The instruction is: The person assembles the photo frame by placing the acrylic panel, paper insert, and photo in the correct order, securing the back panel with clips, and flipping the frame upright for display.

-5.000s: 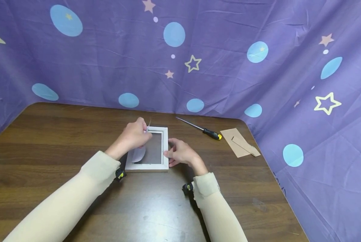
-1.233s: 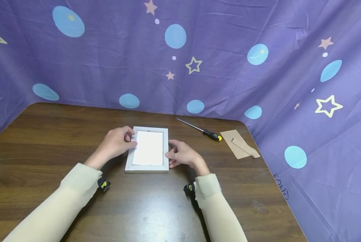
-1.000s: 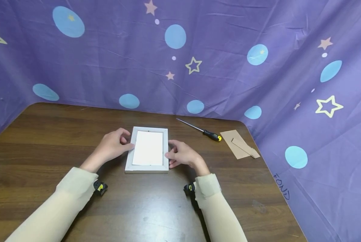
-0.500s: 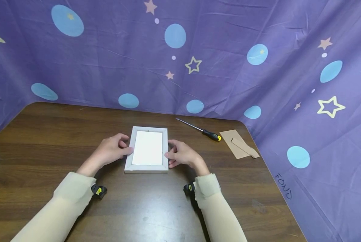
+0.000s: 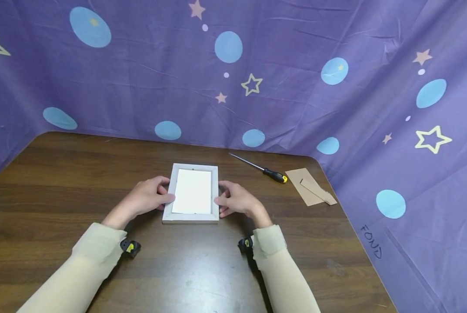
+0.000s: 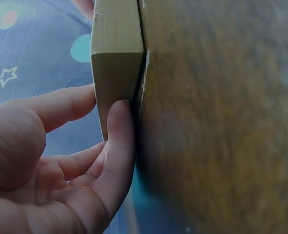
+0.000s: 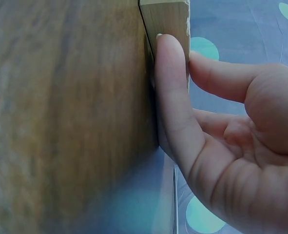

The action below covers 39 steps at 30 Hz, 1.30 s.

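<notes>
A white picture frame (image 5: 190, 219) lies flat on the wooden table, with a white sheet (image 5: 192, 191) filling most of its opening. My left hand (image 5: 149, 195) holds the frame's left side, thumb on the top face. At the right side, my right hand (image 5: 239, 200) grips it in the same manner. In the left wrist view a finger lies along the frame's bare wooden side (image 6: 117, 73) while the thumb touches the face. The right wrist view has a finger flat against the opposite wooden side (image 7: 168, 19) and the thumb at its upper edge.
Behind and to the right lies a screwdriver (image 5: 274, 175) with a black and yellow handle. Farther right is a brown backing board (image 5: 304, 184) with a stand leg (image 5: 317, 191) on it. A purple patterned curtain (image 5: 159, 74) hangs along the table's back and right edges.
Five seconds ago my left hand held a thin sheet over the frame. The white sheet now lies in the opening, and that hand has moved to the frame's left side. The right hand stayed.
</notes>
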Available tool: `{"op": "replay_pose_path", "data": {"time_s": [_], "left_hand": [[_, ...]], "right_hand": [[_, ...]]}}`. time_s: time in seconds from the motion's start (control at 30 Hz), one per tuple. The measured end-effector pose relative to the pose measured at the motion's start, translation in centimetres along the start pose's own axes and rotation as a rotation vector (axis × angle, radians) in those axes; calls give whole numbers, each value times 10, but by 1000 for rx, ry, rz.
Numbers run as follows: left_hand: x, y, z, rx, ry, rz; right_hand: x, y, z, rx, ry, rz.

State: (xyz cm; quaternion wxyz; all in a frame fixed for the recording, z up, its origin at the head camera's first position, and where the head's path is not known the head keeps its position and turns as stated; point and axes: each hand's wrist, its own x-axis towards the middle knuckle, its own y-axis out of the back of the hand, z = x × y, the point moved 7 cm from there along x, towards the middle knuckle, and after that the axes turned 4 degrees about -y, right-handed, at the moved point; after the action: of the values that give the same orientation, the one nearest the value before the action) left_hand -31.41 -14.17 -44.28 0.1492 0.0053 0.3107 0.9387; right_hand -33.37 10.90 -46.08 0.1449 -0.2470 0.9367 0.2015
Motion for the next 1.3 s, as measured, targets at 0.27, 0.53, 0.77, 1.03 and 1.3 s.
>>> {"op": "replay_pose_path", "data": {"time_s": [0.27,0.53,0.77,1.03,1.3], "left_hand": [[-1,0,-2,-47,5,-11],[-1,-2,-2,-73,14,-30],[-3,-2,-2,-75,22,-36],[-4,-1,-3,-92,30,-36],[-4,-1,-6,-93,59,-37]], "right_hand": [[-1,0,-1,10,6,-5],[-2,0,-2,12,0,-5],[-2,-1,-1,6,-2,-4],[-2,-2,-2,8,1,-6],[-2,-2,-1,10,-1,-3]]}}
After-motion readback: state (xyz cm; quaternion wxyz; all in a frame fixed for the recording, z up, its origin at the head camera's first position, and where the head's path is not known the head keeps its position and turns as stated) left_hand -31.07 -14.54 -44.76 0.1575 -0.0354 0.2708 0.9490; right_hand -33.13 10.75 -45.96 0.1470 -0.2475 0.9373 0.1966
